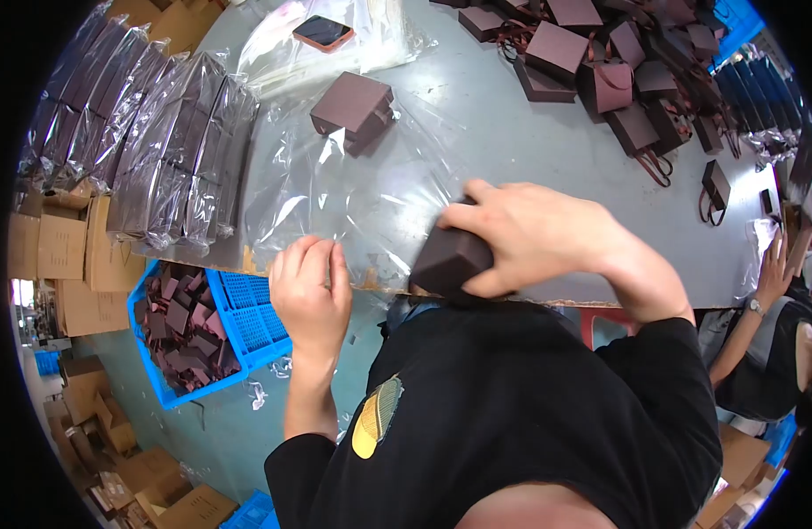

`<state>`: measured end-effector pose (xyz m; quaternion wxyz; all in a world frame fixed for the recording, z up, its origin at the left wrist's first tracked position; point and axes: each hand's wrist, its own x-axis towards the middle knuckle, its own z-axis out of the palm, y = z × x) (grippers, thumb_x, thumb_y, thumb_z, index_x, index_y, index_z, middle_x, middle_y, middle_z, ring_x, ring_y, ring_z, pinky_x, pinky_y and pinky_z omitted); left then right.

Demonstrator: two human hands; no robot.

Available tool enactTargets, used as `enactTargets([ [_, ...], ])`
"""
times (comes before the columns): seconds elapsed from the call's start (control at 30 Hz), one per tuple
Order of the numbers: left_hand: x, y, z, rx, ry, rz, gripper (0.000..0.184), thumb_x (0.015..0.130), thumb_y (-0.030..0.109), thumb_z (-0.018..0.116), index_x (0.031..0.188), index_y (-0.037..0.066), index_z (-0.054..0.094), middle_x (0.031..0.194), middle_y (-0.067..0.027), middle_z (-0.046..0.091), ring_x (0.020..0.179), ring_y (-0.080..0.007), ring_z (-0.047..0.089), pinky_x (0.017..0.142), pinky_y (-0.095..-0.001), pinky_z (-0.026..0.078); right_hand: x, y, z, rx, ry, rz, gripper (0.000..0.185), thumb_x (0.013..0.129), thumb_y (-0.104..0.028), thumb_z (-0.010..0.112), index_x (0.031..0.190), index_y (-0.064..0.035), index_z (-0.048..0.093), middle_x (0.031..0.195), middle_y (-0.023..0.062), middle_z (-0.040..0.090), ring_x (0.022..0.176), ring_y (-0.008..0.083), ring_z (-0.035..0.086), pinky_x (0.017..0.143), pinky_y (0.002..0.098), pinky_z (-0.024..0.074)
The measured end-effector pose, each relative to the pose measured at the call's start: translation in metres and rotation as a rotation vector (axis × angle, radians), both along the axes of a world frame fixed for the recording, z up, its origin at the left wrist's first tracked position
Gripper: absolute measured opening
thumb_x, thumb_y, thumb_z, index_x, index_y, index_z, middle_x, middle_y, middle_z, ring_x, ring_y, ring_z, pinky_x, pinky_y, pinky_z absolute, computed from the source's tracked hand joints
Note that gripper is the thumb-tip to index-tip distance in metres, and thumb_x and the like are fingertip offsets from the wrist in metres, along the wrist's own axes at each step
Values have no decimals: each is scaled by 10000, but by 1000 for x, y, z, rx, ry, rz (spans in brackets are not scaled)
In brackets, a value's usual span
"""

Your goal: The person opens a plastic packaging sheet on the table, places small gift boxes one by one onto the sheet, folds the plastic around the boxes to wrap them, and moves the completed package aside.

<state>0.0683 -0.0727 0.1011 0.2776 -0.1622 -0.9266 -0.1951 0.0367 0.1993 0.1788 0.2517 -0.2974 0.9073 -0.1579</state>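
Note:
My right hand point(538, 231) is wrapped over a dark brown gift box point(454, 262) at the table's front edge. Left of it, the fingers of my left hand point(311, 286) are closed on the near edge of a clear plastic bag point(287, 189). The bag lies spread and wrinkled on the grey table point(476, 115). Another brown box point(351, 101) is at the bag's far end; whether it is fully inside I cannot tell.
Loose brown boxes with ribbons point(556, 48) are heaped at the back right. Bagged box stacks point(172, 163) stand at left, near a phone point(324, 33) on plastic bags point(379, 44). Below are a blue crate point(163, 392) and cartons point(115, 242). A co-worker's hand point(774, 269) is at right.

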Motion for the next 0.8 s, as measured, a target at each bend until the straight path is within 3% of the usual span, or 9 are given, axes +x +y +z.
enactTargets([
  [0.2, 4, 11, 0, -17, 81, 7, 105, 835, 61, 704, 933, 25, 689, 918, -85, 668, 797, -279, 610, 718, -394, 450, -18, -56, -59, -380, 392, -320, 722, 725, -365, 802, 1328, -82, 522, 1231, 268, 515, 1003, 456, 620, 911, 475, 517],
  [0.23, 4, 10, -1, -7, 86, 19, 107, 835, 60, 702, 935, 24, 690, 916, -86, 670, 795, -280, 612, 722, -394, 451, -18, -65, -68, -405, 400, -362, 777, 720, -369, 821, 1371, -97, 495, 1323, 299, 453, 1057, 481, 588, 946, 494, 505],
  [0.37, 5, 12, -6, 59, 84, -1, 118, 833, 52, 698, 946, 18, 692, 915, -91, 678, 794, -282, 622, 734, -391, 459, -33, -101, -120, -541, 499, -459, 825, 704, -370, 841, 1406, -128, 480, 1427, 313, 368, 1159, 506, 515, 984, 530, 475],
  [0.63, 11, 17, -12, 139, 35, -67, 127, 816, 45, 709, 939, 14, 700, 894, -92, 686, 776, -281, 633, 729, -385, 470, -67, -149, -163, -537, 644, -492, 893, 657, -394, 859, 1429, -157, 477, 1461, 293, 328, 1228, 479, 452, 1015, 534, 419],
  [0.73, 12, 17, -18, 184, -65, -87, 150, 817, 35, 702, 967, 18, 698, 936, -90, 682, 836, -286, 634, 788, -399, 466, -75, -160, -170, -478, 668, -537, 938, 657, -405, 856, 1458, -156, 437, 1489, 289, 298, 1268, 479, 417, 1037, 554, 388],
  [0.8, 11, 9, -22, 81, -12, -43, 307, 786, 70, 749, 1079, 18, 671, 1063, -125, 652, 964, -319, 610, 871, -426, 450, -72, -165, -166, -419, 750, -559, 967, 659, -412, 854, 1476, -151, 407, 1507, 289, 278, 1293, 484, 394, 1044, 572, 372],
])
